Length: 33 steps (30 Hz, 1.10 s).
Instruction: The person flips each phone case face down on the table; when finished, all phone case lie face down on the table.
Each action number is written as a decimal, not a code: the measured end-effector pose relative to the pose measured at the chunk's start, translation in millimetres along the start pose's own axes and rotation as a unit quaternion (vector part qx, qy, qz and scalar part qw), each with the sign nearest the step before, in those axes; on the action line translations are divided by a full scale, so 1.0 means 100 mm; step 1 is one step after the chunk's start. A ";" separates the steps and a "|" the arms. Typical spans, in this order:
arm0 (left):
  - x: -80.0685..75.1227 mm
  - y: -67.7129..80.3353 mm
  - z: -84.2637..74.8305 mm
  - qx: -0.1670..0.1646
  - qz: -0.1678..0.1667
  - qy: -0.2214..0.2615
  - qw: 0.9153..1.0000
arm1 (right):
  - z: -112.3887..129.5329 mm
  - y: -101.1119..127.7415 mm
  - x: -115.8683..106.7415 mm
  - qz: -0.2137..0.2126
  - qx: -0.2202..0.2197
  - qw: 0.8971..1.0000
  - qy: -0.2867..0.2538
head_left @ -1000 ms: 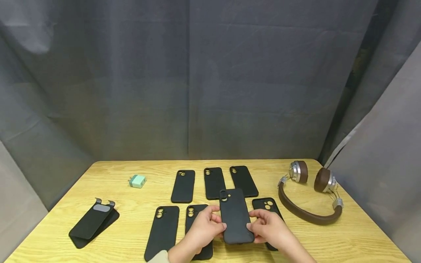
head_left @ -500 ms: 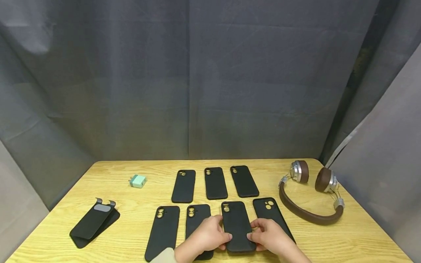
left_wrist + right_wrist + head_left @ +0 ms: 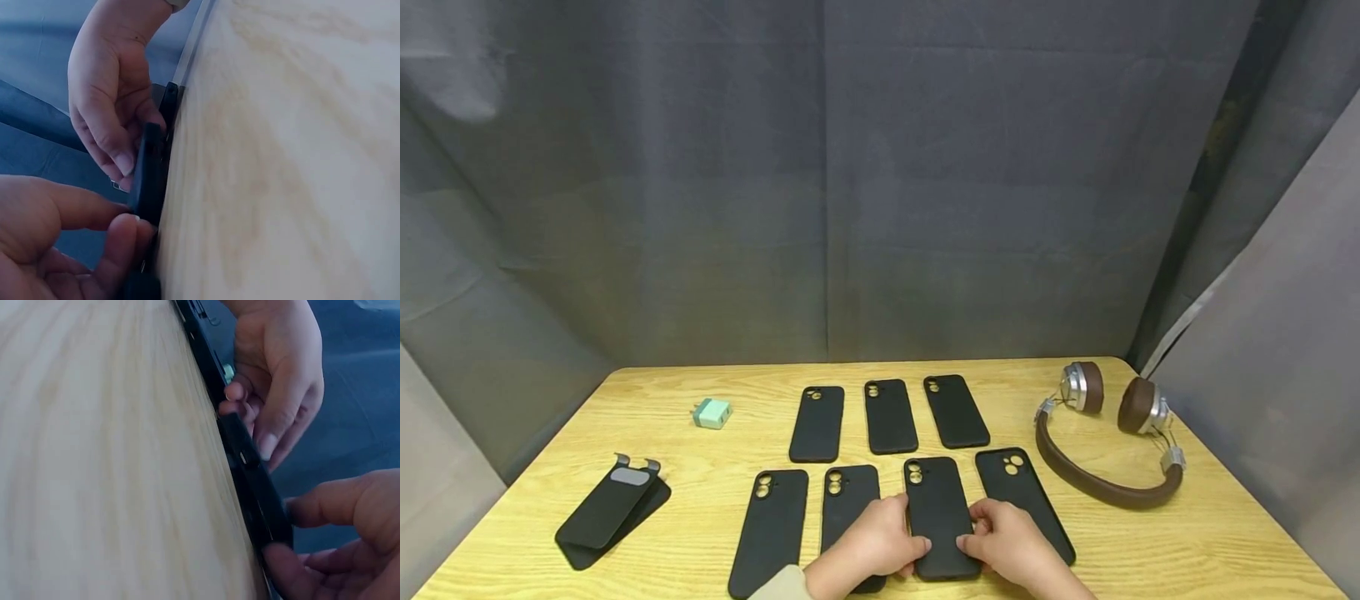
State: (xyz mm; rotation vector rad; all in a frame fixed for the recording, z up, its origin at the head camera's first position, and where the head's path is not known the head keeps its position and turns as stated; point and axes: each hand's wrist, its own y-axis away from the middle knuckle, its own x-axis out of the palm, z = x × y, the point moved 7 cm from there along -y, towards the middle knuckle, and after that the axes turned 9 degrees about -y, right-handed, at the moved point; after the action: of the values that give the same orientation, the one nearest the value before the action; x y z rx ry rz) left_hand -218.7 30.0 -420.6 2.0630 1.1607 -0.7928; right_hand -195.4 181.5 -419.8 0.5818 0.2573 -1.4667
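Head view: both hands hold one black case flat on the table.

The left hand [image 3: 872,546] comes in from the near edge, thumb curled against the left edge of the held case [image 3: 938,512]; the right hand [image 3: 1007,546] mirrors it, thumb and fingers pinching the right edge. This case lies on the table [image 3: 1187,533] third in the near row of four, between a case [image 3: 848,508] partly under the left hand and another case [image 3: 1022,500] beside the right hand. In the wrist views the fingertips [image 3: 125,164] bend round the case's thin rim. Headphones [image 3: 1105,442] lie well apart to the right.
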 end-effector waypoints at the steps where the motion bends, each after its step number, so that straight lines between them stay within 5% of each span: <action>1: 0.00 0.00 0.00 0.000 0.000 -0.010 1.000 | 0.01 -0.01 0.01 -0.002 0.001 1.000 0.017; 7: 0.00 0.00 -0.02 -0.005 -0.007 -0.035 0.999 | 0.05 -0.03 0.04 -0.005 -0.006 0.996 0.087; 14: -0.16 0.04 -0.06 0.000 -0.045 -0.070 0.996 | 0.13 0.02 -0.03 -0.015 -0.031 0.996 0.085; 19: -0.35 0.09 -0.19 0.059 -0.099 -0.029 0.993 | 0.20 0.08 -0.21 -0.054 -0.033 0.996 0.069; 25: -0.44 0.09 -0.35 0.119 -0.152 0.065 0.979 | 0.21 0.12 -0.41 -0.074 -0.027 0.995 0.058; 33: -0.27 -0.09 -0.53 0.138 -0.122 0.097 0.978 | 0.06 0.15 -0.68 -0.078 -0.010 0.996 0.046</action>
State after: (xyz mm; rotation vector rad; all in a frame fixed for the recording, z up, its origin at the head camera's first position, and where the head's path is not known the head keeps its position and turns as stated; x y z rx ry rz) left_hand -228.0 59.9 -369.5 2.2941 1.5049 -0.9284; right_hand -189.5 236.8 -376.9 0.6245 0.3969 -1.5879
